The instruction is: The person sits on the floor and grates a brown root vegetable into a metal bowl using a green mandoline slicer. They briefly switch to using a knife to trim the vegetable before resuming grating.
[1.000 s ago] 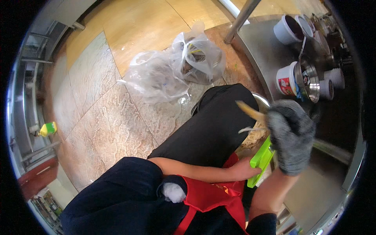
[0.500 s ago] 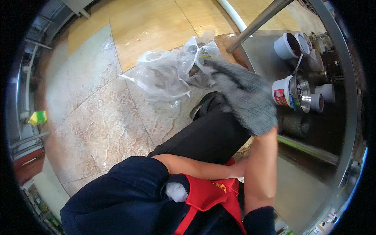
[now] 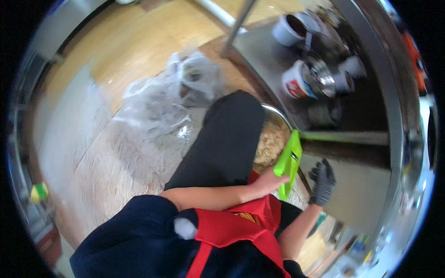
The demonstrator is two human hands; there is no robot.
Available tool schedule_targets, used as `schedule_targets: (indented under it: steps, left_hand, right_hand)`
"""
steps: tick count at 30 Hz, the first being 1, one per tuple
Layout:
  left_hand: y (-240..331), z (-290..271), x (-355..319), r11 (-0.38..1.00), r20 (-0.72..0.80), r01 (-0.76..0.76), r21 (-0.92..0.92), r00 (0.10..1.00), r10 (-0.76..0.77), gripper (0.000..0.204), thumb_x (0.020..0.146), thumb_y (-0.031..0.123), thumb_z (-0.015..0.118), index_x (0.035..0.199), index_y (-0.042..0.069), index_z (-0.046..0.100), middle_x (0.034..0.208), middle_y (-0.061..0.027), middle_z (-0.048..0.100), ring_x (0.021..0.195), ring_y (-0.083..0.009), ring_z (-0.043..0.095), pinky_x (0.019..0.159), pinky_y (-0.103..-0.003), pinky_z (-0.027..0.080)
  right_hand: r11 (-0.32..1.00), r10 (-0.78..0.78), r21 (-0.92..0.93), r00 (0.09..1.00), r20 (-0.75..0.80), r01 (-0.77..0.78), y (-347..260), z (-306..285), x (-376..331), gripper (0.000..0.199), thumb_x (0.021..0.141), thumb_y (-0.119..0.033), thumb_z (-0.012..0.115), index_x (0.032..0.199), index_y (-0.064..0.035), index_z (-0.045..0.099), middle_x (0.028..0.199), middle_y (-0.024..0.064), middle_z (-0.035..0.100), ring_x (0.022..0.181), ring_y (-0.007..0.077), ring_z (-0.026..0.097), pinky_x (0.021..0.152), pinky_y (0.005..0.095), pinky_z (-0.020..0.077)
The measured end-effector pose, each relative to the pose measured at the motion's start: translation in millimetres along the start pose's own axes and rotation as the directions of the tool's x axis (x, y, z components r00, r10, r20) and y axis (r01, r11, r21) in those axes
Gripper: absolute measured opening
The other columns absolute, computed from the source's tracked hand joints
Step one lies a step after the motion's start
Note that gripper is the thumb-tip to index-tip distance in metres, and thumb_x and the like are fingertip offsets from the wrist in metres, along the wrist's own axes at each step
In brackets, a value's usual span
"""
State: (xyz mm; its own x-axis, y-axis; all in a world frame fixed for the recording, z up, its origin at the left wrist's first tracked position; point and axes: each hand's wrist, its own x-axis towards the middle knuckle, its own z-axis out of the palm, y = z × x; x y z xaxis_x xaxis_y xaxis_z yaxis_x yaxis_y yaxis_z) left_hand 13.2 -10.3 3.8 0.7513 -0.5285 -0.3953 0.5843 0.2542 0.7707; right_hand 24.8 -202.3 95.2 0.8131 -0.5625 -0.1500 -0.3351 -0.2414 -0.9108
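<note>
My bare left hand (image 3: 270,181) is closed on the lower part of a bright green slicer (image 3: 291,160), a flat board with a dark slot in it. The slicer leans over the right side of a round metal basin (image 3: 279,111). Pale shreds (image 3: 270,142) lie in the basin, partly hidden behind my black-trousered knee. Just right of the slicer, my right hand (image 3: 323,183) wears a grey knit glove. Its fingers are raised and somewhat apart, with nothing seen in them.
Clear plastic bags (image 3: 155,104) lie on the wet tiled floor beyond my knee, one with dark things inside. On the low metal shelf (image 3: 259,55) at right stand white tubs (image 3: 293,79) and a steel bowl (image 3: 322,79). A metal table leg (image 3: 238,28) rises nearby.
My gloved right hand has come back from near the plastic bags to beside the slicer. The view has turned, and the basin and slicer now show.
</note>
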Motion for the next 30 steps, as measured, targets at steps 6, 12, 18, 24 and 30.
schedule_targets:
  steps: [6,12,18,24,30]
  left_hand:
    - [2.2,-6.1,5.6,0.978,-0.005,0.042,-0.203,0.999,-0.044,0.035,0.089,0.009,0.059,0.122,-0.002,0.056,0.105,-0.0085,0.065,0.093,-0.0182,0.064,0.081,-0.032,0.052]
    - [17.5,5.5,-5.6,0.969,-0.066,0.097,-0.226,0.991,-0.115,0.049,0.089,0.013,0.062,0.134,0.003,0.044,0.112,-0.0078,0.061,0.097,-0.0161,0.063,0.074,-0.029,0.053]
    - [108.9,-12.7,-46.0,0.984,-0.111,-0.149,-0.098,0.984,0.138,0.071,0.092,0.018,0.062,0.152,0.015,0.023,0.145,-0.0118,0.033,0.130,-0.0255,0.040,0.104,-0.045,0.039]
    - [238.1,-164.2,-60.8,0.532,-0.211,-0.613,0.584,0.518,0.829,0.065,0.086,0.008,0.062,0.143,-0.001,0.033,0.139,-0.0201,0.042,0.128,-0.0333,0.045,0.105,-0.047,0.042]
    - [186.6,-409.5,-136.4,0.049,-0.722,0.824,0.565,0.464,0.513,0.103,0.066,0.029,0.082,0.149,0.009,0.025,0.147,-0.0331,0.029,0.140,-0.0414,0.026,0.108,-0.051,0.034]
  right_hand:
    - [0.947,0.282,0.128,0.954,0.102,-0.294,98.0,36.2,-5.3,0.042,0.092,-0.028,0.064,0.128,-0.0068,0.057,0.109,0.0071,0.064,0.092,0.0158,0.060,0.076,0.0312,0.0508]
    - [0.447,0.449,0.765,0.856,0.257,-0.464,120.2,45.0,-17.2,0.031,0.089,-0.015,0.065,0.116,-0.0010,0.062,0.100,0.0123,0.068,0.087,0.0267,0.067,0.076,0.0394,0.0561]
    - [0.448,0.458,0.802,0.872,0.174,-0.396,132.8,34.6,-13.8,0.029,0.085,-0.017,0.069,0.111,-0.0039,0.065,0.098,0.0098,0.069,0.086,0.0258,0.065,0.077,0.0382,0.0544]
    - [0.473,0.327,0.700,0.844,0.424,-0.535,106.9,11.5,-53.4,0.047,0.088,-0.029,0.063,0.125,-0.0008,0.057,0.114,0.0165,0.065,0.099,0.0315,0.065,0.087,0.0420,0.0536]
    - [0.540,0.434,0.552,0.772,0.463,-0.635,154.0,51.9,-49.0,0.042,0.088,-0.019,0.062,0.126,-0.0010,0.057,0.110,0.0132,0.065,0.095,0.0290,0.064,0.084,0.0385,0.0527]
